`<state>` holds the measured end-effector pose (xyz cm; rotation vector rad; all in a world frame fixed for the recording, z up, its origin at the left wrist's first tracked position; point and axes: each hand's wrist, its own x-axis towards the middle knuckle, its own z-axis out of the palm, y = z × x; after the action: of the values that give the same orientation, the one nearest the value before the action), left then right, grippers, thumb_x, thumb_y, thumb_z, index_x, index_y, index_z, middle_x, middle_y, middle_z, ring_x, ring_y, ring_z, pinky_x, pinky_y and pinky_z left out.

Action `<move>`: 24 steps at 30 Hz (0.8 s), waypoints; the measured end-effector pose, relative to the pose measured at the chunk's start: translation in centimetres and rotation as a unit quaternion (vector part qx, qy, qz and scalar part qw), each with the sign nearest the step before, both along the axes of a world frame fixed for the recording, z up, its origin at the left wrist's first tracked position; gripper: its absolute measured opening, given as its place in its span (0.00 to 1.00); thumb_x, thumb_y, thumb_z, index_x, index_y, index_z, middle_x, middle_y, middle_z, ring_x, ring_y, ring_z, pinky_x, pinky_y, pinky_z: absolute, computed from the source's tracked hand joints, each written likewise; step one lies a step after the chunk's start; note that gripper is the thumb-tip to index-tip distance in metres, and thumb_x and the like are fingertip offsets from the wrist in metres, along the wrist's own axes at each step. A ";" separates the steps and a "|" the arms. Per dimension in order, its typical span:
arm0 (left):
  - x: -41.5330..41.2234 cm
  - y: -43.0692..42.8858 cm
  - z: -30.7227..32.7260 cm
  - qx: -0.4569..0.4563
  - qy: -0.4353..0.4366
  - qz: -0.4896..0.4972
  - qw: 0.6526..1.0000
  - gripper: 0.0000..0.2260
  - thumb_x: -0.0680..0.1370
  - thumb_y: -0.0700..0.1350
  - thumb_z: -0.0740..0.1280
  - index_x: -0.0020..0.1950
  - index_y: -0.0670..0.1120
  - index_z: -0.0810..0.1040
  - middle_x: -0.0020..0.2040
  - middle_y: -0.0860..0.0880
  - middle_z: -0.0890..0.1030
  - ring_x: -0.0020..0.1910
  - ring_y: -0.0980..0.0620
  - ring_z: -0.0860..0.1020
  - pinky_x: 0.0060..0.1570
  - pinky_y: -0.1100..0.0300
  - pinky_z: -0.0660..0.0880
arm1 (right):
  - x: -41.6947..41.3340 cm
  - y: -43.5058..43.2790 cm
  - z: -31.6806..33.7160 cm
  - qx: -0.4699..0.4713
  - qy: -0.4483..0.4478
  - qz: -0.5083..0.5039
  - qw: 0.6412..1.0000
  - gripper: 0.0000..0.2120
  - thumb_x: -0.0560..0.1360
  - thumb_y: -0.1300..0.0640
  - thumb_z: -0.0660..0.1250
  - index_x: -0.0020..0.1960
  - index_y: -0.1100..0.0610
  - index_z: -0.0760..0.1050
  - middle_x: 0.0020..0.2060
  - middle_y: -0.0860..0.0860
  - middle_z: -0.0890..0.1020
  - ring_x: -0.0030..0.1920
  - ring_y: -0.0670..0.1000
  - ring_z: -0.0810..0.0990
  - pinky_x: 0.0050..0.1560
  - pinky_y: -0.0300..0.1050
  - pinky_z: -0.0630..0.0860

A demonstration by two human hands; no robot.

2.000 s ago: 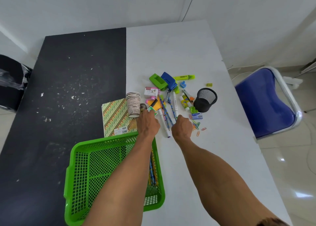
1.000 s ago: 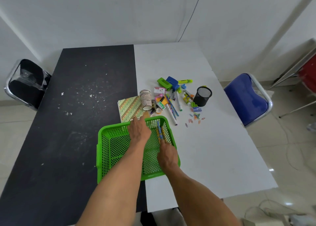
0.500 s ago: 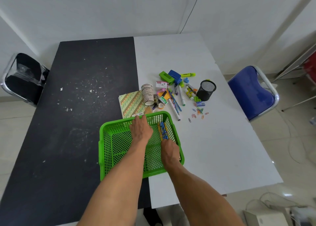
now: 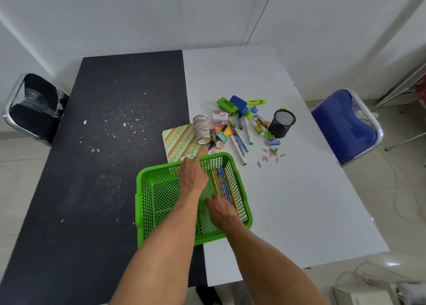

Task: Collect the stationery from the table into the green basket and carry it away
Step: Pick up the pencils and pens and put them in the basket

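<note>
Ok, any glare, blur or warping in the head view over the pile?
Head view: light soft, shadows faint; wide angle bows the table edges; glare on the floor, lower right; paper clips small but sharp; left hand and right hand unblurred.

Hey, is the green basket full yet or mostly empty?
Mostly empty. The green basket holds only a row of pencils along its right wall; the rest of its mesh floor that shows is bare.
</note>
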<state>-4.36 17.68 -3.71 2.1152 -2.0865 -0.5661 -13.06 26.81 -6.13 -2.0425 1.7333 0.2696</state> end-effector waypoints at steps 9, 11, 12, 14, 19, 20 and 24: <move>0.9 -0.3 -0.4 0.005 -0.001 0.005 1.000 0.19 0.77 0.43 0.68 0.67 0.43 0.70 0.61 0.42 0.73 0.59 0.45 0.74 0.60 0.49 0.73 | 0.3 -0.6 -0.5 0.021 -0.012 -0.138 0.990 0.16 0.77 0.67 0.61 0.65 0.65 0.70 0.62 0.59 0.72 0.57 0.54 0.77 0.57 0.45 0.76; 0.9 -0.4 -0.4 0.007 0.000 0.009 1.000 0.19 0.77 0.43 0.68 0.67 0.43 0.70 0.61 0.43 0.73 0.60 0.45 0.74 0.61 0.49 0.72 | 0.2 -1.0 -0.5 0.022 -0.005 -0.162 0.987 0.17 0.77 0.68 0.62 0.65 0.65 0.70 0.62 0.60 0.71 0.57 0.54 0.77 0.57 0.45 0.76; 0.8 -0.5 -0.5 0.008 0.000 0.010 1.000 0.19 0.77 0.43 0.68 0.67 0.43 0.70 0.61 0.43 0.73 0.60 0.45 0.74 0.62 0.49 0.72 | 0.1 -1.1 -0.4 0.024 -0.002 -0.171 0.985 0.17 0.77 0.68 0.61 0.66 0.65 0.70 0.61 0.60 0.71 0.56 0.54 0.77 0.57 0.45 0.76; 0.7 -0.5 -0.5 0.008 -0.001 0.009 1.000 0.20 0.77 0.43 0.67 0.68 0.43 0.70 0.62 0.42 0.73 0.60 0.45 0.74 0.62 0.48 0.72 | 0.0 -1.4 -0.4 0.029 0.001 -0.183 0.983 0.18 0.77 0.68 0.61 0.66 0.66 0.68 0.61 0.60 0.71 0.56 0.54 0.77 0.57 0.45 0.76; 0.4 -0.6 -0.3 0.007 -0.007 0.004 1.000 0.20 0.78 0.44 0.67 0.69 0.44 0.69 0.63 0.42 0.72 0.62 0.45 0.73 0.63 0.48 0.71 | -0.4 -1.6 -0.3 0.024 -0.015 -0.193 0.981 0.17 0.78 0.64 0.60 0.66 0.66 0.69 0.61 0.62 0.72 0.56 0.54 0.78 0.58 0.45 0.76; 0.4 -0.7 -0.3 0.006 -0.008 0.004 1.000 0.21 0.77 0.43 0.67 0.69 0.44 0.69 0.63 0.42 0.72 0.62 0.44 0.73 0.63 0.48 0.71 | -0.5 -1.5 -0.4 0.024 -0.017 -0.192 0.981 0.16 0.79 0.63 0.60 0.66 0.66 0.69 0.61 0.62 0.72 0.56 0.54 0.78 0.57 0.45 0.76; 0.3 -0.8 -0.4 0.008 -0.009 0.004 1.000 0.21 0.77 0.43 0.67 0.70 0.44 0.69 0.64 0.42 0.72 0.62 0.44 0.73 0.63 0.47 0.71 | -0.6 -1.4 -0.3 0.022 -0.013 -0.197 0.980 0.15 0.78 0.66 0.60 0.64 0.66 0.70 0.59 0.60 0.74 0.53 0.55 0.79 0.51 0.44 0.76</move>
<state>-4.03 16.88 -4.07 2.1449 -2.0892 -0.5666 -13.67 25.38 -6.46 -1.6165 2.0461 0.1515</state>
